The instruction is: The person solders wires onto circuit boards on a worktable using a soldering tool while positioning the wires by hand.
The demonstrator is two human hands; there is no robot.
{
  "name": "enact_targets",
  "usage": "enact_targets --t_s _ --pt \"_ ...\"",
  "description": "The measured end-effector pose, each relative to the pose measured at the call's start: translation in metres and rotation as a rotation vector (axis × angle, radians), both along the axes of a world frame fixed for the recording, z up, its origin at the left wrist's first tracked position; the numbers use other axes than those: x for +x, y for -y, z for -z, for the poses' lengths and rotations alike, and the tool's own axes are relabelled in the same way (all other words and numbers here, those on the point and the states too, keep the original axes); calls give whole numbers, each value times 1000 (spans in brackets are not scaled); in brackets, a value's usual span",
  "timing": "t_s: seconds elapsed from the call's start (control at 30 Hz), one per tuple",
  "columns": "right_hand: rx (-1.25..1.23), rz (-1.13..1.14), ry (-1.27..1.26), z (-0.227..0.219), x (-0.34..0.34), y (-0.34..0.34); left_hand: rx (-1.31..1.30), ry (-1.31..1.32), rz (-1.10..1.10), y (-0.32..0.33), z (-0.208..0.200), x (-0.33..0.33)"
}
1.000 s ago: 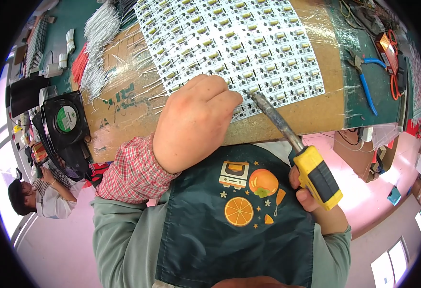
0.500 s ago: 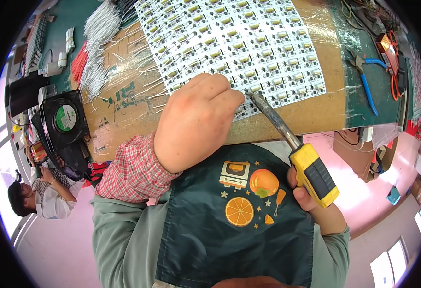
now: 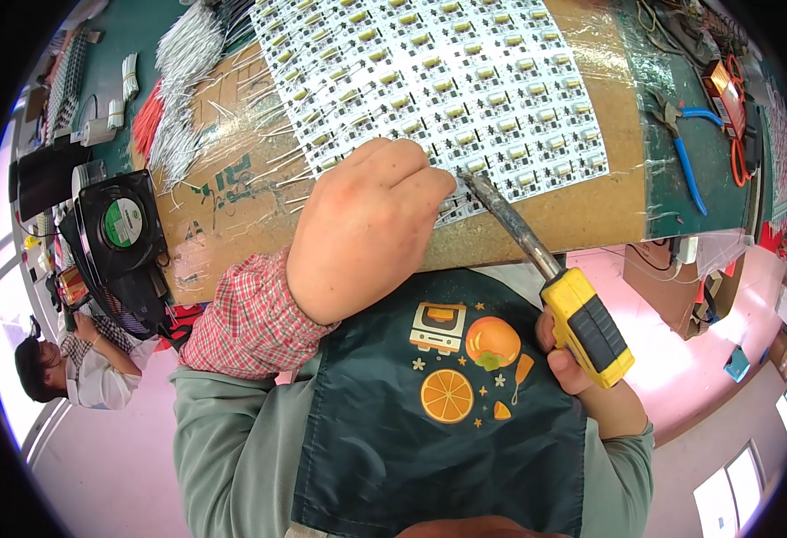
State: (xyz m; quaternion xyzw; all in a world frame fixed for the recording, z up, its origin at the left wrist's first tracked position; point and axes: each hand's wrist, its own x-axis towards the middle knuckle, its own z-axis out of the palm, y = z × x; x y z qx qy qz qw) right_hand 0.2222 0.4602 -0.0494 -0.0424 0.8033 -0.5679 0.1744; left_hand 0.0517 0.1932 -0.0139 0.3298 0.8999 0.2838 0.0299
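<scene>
My right hand [image 3: 573, 363] grips a yellow and black soldering iron [image 3: 591, 327] by its handle. The iron's dark metal tip rests at the near edge of a large white circuit board panel [image 3: 465, 108], which carries rows of small components. Beside that tip, my left hand [image 3: 367, 229] is closed in a pinch over the panel's near edge. Its fingertips point away, so what they hold is hidden. Thin white wires [image 3: 277, 166] stick out from the panel's left side, several of them attached to its boards.
A cardboard sheet [image 3: 205, 260] lies under the panel. Bundles of white wires [image 3: 187, 81] and red wires [image 3: 149, 121] lie at the left, beyond a black fan [image 3: 120, 220]. Blue-handled pliers [image 3: 687, 170] rest at the right. Another person [image 3: 89, 363] sits at far left.
</scene>
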Motion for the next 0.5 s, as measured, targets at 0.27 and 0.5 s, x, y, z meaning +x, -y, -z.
enact_targets --t_s 0.27,0.5 --pt "-269 165 66 -8 -5 -3 -14 9 -1 -2 -2 0" --pt "-337 468 -1 -12 -37 -6 5 1 9 -1 3 -2"
